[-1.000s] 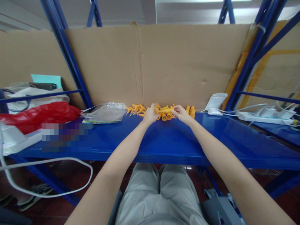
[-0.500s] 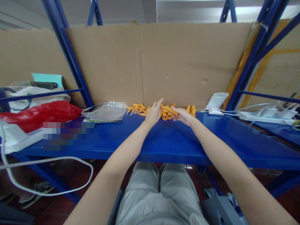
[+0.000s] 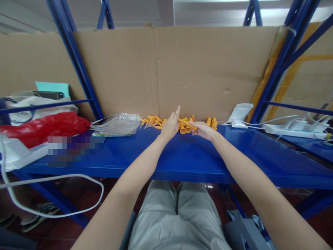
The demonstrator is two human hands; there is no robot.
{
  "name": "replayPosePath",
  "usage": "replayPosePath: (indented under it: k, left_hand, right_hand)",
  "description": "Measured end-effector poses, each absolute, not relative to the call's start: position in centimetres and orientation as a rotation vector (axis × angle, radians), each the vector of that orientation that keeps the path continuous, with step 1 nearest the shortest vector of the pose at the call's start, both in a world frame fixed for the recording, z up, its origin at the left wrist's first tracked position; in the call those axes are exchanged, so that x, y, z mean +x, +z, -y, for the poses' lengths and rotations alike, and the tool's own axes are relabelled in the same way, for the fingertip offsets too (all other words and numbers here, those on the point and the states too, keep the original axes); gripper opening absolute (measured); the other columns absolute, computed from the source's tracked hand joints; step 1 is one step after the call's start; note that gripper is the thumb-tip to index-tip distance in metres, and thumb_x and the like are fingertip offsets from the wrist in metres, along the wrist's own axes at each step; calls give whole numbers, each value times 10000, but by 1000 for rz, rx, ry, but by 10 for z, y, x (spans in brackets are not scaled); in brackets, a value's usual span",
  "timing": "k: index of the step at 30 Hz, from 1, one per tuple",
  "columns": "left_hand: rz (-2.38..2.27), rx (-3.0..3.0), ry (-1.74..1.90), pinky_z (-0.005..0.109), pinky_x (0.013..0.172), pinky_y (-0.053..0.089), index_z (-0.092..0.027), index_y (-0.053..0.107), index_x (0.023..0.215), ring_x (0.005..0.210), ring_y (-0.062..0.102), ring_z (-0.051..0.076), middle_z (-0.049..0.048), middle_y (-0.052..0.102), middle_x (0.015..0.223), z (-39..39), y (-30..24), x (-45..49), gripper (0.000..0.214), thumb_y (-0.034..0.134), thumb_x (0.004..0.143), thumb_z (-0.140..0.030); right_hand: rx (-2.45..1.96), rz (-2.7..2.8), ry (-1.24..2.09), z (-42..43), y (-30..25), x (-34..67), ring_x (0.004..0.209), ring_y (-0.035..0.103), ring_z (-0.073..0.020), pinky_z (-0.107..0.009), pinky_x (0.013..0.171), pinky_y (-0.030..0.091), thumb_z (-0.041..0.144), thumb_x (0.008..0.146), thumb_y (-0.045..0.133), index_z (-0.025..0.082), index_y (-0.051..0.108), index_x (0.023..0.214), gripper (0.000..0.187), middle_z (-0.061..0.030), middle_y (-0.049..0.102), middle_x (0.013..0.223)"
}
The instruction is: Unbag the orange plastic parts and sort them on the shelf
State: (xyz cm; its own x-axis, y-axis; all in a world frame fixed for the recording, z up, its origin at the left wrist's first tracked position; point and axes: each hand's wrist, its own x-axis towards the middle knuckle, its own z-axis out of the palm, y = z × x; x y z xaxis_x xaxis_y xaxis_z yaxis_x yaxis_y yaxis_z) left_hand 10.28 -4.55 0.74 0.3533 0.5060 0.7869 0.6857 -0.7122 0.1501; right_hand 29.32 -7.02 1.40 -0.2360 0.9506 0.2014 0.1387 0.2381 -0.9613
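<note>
An orange-yellow plastic piece [image 3: 189,124], slim and tube-like, is held between my two hands above the blue shelf top [image 3: 192,152]. My right hand [image 3: 204,130] pinches its right end. At the other end my left hand [image 3: 169,126] closes on it, index finger pointing up; its thumb is hidden. Below and behind lie several hollow, round-ended orange-yellow pieces [image 3: 183,130]. Left of my left hand are branched orange-yellow pieces [image 3: 154,121] with small metal chains. More ribbed orange-yellow pieces [image 3: 214,123] stand just past my right hand.
Clear plastic bags [image 3: 117,125] lie to the left, beside a red plastic bag [image 3: 49,125]. A cardboard sheet [image 3: 197,69] walls off the back. To the right are a white adapter [image 3: 239,123] with cables and a power strip [image 3: 291,130]. A white cable [image 3: 78,176] loops at the front left.
My left index finger has straightened and points slightly higher. The piece between my hands has shifted a little; both hands stay in nearly the same place.
</note>
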Motion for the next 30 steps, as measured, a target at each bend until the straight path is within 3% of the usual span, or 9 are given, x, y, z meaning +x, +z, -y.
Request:
replayPosePath:
  k: [7,14,18,23,30]
  left_hand:
    - [957,-2449,-1348,365,1042,475,-222,182,1574,1347,482,224,137,403,1549,42,6,105,750,316,862,-26]
    - [926,-2426,-1308,388,1046,467,-217,221,1561,1397,430,245,167,359,1567,32,2,103,730,316,866,-14]
    - [929,-2416,-1323,400,1015,476,-213,179,1573,1337,490,257,190,438,1489,27,-1,104,746,342,870,-20]
    - [976,-2414,-1356,362,985,485,-225,152,1583,1185,579,211,160,518,1388,25,-2,104,770,355,867,-23]
    - [1114,-2422,-1359,328,953,481,-211,191,1577,1053,604,179,147,544,1325,29,0,105,770,396,860,-22]
  right_hand:
    - [-1017,1621,1208,80,19,293,567,455,-130,-293,558,398,539,809,669,182,640,795,358,9,500,613]
    - [-997,1722,1043,69,14,294,596,462,-117,-280,577,400,577,683,770,189,596,670,425,21,509,597]
    - [-1054,1819,818,64,11,296,638,497,-134,-317,655,431,599,722,727,178,639,701,430,11,534,610]
    - [-1063,1857,634,62,9,295,619,507,-135,-293,614,425,606,757,685,166,691,768,440,1,561,608]
    - [-1082,1936,404,56,9,294,706,588,-177,-333,692,473,519,831,640,143,736,853,389,-39,663,731]
